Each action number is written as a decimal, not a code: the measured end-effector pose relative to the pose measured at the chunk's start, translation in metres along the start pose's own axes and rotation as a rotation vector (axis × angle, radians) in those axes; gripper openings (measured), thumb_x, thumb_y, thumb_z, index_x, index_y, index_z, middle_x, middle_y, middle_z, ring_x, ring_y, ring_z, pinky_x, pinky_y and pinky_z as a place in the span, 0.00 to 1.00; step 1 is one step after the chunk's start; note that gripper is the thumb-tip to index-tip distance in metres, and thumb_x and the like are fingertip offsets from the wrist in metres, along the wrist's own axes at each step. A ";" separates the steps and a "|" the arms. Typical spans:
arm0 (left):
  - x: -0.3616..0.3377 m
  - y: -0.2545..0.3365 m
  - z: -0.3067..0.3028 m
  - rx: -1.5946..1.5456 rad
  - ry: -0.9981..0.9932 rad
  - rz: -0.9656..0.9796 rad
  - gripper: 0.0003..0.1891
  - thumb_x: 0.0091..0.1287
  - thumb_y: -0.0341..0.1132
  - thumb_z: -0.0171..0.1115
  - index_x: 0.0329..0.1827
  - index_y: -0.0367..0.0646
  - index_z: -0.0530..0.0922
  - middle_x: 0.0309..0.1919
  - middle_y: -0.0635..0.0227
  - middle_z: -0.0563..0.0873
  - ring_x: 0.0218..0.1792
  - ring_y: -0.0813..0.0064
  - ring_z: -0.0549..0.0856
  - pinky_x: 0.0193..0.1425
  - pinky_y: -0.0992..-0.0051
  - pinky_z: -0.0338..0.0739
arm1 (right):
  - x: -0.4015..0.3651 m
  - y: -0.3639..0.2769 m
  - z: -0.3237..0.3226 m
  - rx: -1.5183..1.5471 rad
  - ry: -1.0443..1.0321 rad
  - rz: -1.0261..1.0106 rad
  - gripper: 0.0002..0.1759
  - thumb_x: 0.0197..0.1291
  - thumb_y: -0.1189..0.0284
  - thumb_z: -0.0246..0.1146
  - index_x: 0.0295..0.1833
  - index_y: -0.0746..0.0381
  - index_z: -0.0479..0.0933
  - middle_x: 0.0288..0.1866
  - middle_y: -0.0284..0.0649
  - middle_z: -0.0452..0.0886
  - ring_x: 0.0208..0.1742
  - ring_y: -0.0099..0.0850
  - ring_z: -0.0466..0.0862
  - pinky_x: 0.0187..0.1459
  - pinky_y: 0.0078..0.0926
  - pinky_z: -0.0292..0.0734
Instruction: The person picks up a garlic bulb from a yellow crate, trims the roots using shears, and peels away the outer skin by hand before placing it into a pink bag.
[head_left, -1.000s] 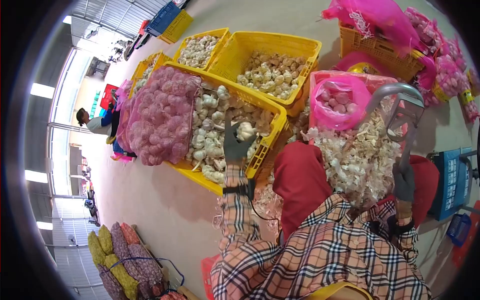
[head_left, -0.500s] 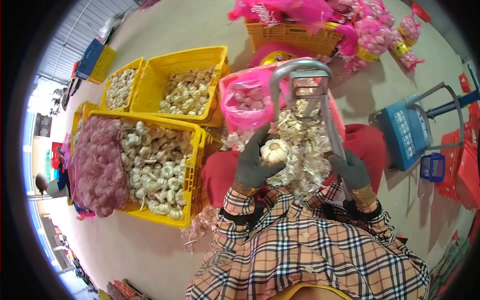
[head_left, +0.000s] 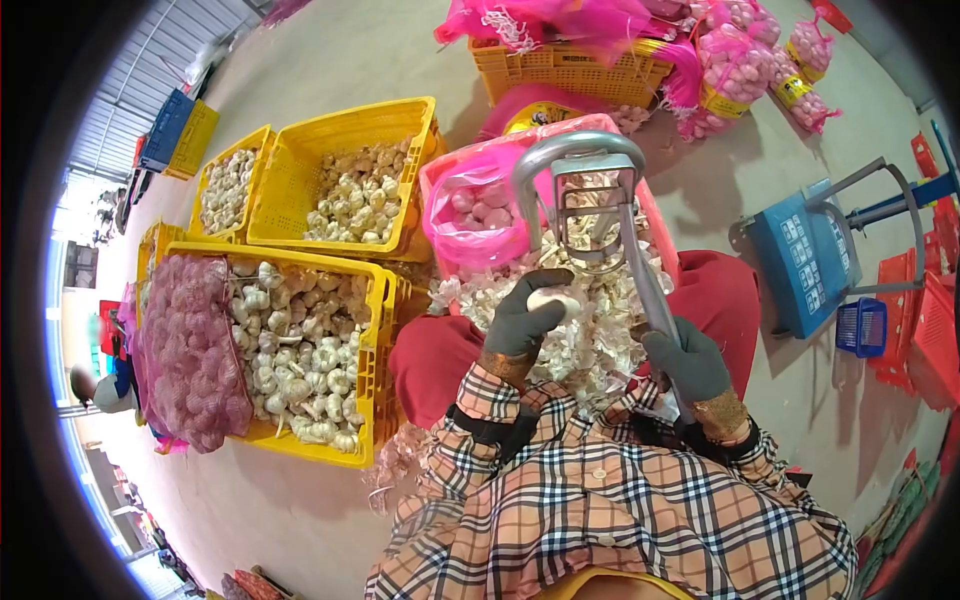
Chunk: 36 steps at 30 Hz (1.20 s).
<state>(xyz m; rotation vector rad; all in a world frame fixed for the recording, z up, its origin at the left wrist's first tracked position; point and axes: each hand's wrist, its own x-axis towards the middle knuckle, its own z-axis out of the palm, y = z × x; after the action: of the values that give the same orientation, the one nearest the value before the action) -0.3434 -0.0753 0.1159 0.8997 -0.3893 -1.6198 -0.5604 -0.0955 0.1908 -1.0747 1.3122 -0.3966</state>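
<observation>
The left hand (head_left: 522,328), in a dark grey glove, is closed around a garlic bulb (head_left: 556,298) – thumb over the top, fingers curled beneath it – and holds it just above a pile of garlic skins (head_left: 590,350) heaped in the person's lap between the red-trousered knees. The right hand (head_left: 688,362), gloved the same way, has its fingers wrapped tight round the long shaft of a metal tool (head_left: 640,285). This shaft slopes up and away from the body to a rounded loop with a cross-barred frame, which stands over the skins just beyond the bulb. The bulb sits close to the shaft, though whether they touch cannot be told. Behind the loop lies a pink net bag (head_left: 480,215) with bulbs inside. To the left, on the floor, a yellow crate (head_left: 380,300) holds loose white garlic, and a purple-pink net sack (head_left: 190,350) full of bulbs rests on its far end. Beyond it stands a second yellow crate (head_left: 345,110), also holding garlic. At the top an orange crate (head_left: 560,65) carries more pink netting, with filled net bags (head_left: 740,60) beside it – and a blue cart (head_left: 800,260) stands on the floor to the right.
</observation>
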 end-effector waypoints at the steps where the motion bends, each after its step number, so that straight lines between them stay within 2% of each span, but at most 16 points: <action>1: 0.006 -0.001 0.004 0.255 0.022 0.045 0.28 0.49 0.30 0.68 0.54 0.35 0.69 0.41 0.65 0.79 0.44 0.77 0.77 0.47 0.77 0.74 | 0.002 0.003 0.000 -0.015 0.006 -0.010 0.19 0.58 0.60 0.60 0.45 0.64 0.73 0.22 0.31 0.71 0.21 0.18 0.70 0.23 0.18 0.65; 2: 0.006 -0.001 0.008 0.253 0.015 0.041 0.28 0.49 0.30 0.68 0.54 0.35 0.69 0.41 0.65 0.79 0.44 0.77 0.77 0.47 0.77 0.74 | 0.005 0.008 0.001 -0.016 0.014 -0.009 0.19 0.58 0.60 0.60 0.45 0.64 0.73 0.22 0.31 0.71 0.21 0.18 0.70 0.23 0.18 0.65; 4: 0.004 0.003 0.019 0.713 0.033 0.281 0.35 0.44 0.31 0.73 0.56 0.35 0.66 0.44 0.63 0.77 0.46 0.74 0.77 0.50 0.74 0.73 | 0.009 0.015 0.003 -0.086 0.070 -0.037 0.19 0.57 0.60 0.61 0.45 0.64 0.73 0.23 0.32 0.73 0.23 0.21 0.73 0.25 0.21 0.68; 5: 0.007 0.001 0.018 0.746 0.044 0.221 0.43 0.40 0.32 0.75 0.61 0.34 0.61 0.48 0.61 0.76 0.48 0.71 0.76 0.52 0.73 0.73 | 0.009 0.015 0.003 -0.088 0.080 -0.037 0.19 0.57 0.60 0.61 0.45 0.64 0.73 0.23 0.32 0.73 0.23 0.21 0.73 0.25 0.21 0.68; 6: 0.011 0.000 0.020 0.741 0.035 0.223 0.43 0.40 0.32 0.75 0.61 0.34 0.61 0.48 0.61 0.76 0.48 0.71 0.76 0.52 0.73 0.73 | 0.007 0.014 0.004 -0.150 0.113 -0.048 0.20 0.56 0.59 0.61 0.46 0.64 0.73 0.24 0.34 0.74 0.24 0.22 0.74 0.28 0.22 0.69; 9: 0.011 0.007 0.032 0.649 -0.034 0.365 0.56 0.37 0.29 0.76 0.69 0.36 0.47 0.54 0.57 0.73 0.54 0.68 0.74 0.55 0.73 0.71 | 0.003 0.009 0.005 -0.260 0.161 -0.042 0.21 0.55 0.58 0.62 0.46 0.63 0.73 0.26 0.37 0.77 0.26 0.24 0.76 0.31 0.24 0.71; 12: 0.009 0.018 0.045 0.657 -0.014 0.358 0.58 0.37 0.27 0.76 0.70 0.37 0.44 0.55 0.57 0.72 0.55 0.68 0.74 0.57 0.72 0.70 | -0.002 0.006 0.003 -0.307 0.151 -0.027 0.22 0.55 0.57 0.62 0.47 0.63 0.72 0.27 0.40 0.78 0.27 0.25 0.77 0.32 0.26 0.72; 13: 0.013 0.016 0.045 0.469 -0.039 0.323 0.57 0.37 0.25 0.75 0.69 0.37 0.45 0.56 0.57 0.72 0.54 0.68 0.74 0.56 0.73 0.71 | -0.002 0.006 0.002 -0.305 0.126 -0.035 0.23 0.55 0.56 0.61 0.48 0.63 0.72 0.27 0.40 0.78 0.28 0.26 0.78 0.32 0.26 0.73; 14: 0.014 0.017 0.045 0.470 -0.042 0.323 0.57 0.37 0.25 0.75 0.69 0.37 0.45 0.56 0.57 0.72 0.54 0.68 0.74 0.56 0.73 0.71 | -0.003 0.006 0.001 -0.304 0.130 -0.035 0.23 0.55 0.56 0.61 0.48 0.63 0.72 0.27 0.40 0.78 0.28 0.26 0.78 0.32 0.26 0.73; 16: 0.015 0.023 0.046 0.402 0.005 0.170 0.55 0.37 0.26 0.75 0.68 0.37 0.47 0.56 0.58 0.72 0.53 0.69 0.75 0.53 0.73 0.73 | -0.004 0.007 0.000 -0.293 0.109 0.009 0.23 0.56 0.55 0.60 0.47 0.63 0.71 0.27 0.40 0.78 0.28 0.28 0.79 0.32 0.28 0.73; 21: 0.012 0.021 0.048 0.577 0.066 0.219 0.49 0.38 0.23 0.73 0.66 0.35 0.55 0.55 0.59 0.72 0.53 0.70 0.75 0.54 0.73 0.73 | -0.009 -0.004 -0.003 -0.285 0.049 0.072 0.23 0.57 0.55 0.59 0.46 0.64 0.71 0.26 0.40 0.77 0.27 0.28 0.79 0.31 0.28 0.73; 23: 0.014 0.013 0.042 0.692 0.129 0.320 0.51 0.36 0.34 0.78 0.64 0.33 0.56 0.49 0.57 0.78 0.48 0.71 0.79 0.49 0.74 0.75 | -0.013 -0.010 -0.003 -0.278 0.034 0.073 0.23 0.57 0.55 0.59 0.46 0.64 0.70 0.25 0.39 0.76 0.26 0.27 0.78 0.29 0.27 0.72; 27: 0.013 0.015 0.044 0.721 0.157 0.275 0.51 0.35 0.37 0.79 0.63 0.33 0.58 0.48 0.57 0.79 0.47 0.69 0.80 0.48 0.73 0.75 | -0.024 -0.034 -0.007 -0.162 -0.048 0.204 0.23 0.57 0.55 0.58 0.47 0.64 0.70 0.24 0.36 0.74 0.23 0.22 0.75 0.26 0.22 0.70; 29: 0.012 0.019 0.048 0.887 0.197 0.309 0.50 0.36 0.36 0.78 0.63 0.33 0.58 0.47 0.58 0.79 0.46 0.70 0.80 0.49 0.73 0.75 | -0.025 -0.034 -0.006 -0.113 -0.057 0.218 0.23 0.57 0.55 0.58 0.47 0.64 0.70 0.23 0.35 0.74 0.22 0.20 0.74 0.25 0.21 0.70; 32: 0.013 0.022 0.053 0.755 0.160 0.301 0.48 0.37 0.34 0.78 0.62 0.32 0.59 0.48 0.58 0.79 0.47 0.71 0.79 0.50 0.74 0.74 | -0.021 -0.024 -0.003 -0.158 -0.013 0.213 0.23 0.57 0.55 0.59 0.46 0.65 0.70 0.23 0.38 0.74 0.21 0.25 0.76 0.25 0.25 0.70; 36: 0.017 0.017 0.049 0.742 0.158 0.350 0.46 0.38 0.32 0.77 0.61 0.32 0.60 0.48 0.60 0.78 0.48 0.73 0.78 0.51 0.75 0.74 | -0.003 0.014 -0.001 -0.352 0.073 -0.042 0.21 0.56 0.56 0.60 0.43 0.63 0.70 0.23 0.45 0.74 0.22 0.36 0.78 0.25 0.30 0.70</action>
<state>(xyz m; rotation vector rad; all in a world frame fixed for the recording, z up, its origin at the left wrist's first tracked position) -0.3678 -0.1066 0.1532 1.4059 -1.0127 -1.0656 -0.5666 -0.0867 0.1810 -1.3932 1.4610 -0.2412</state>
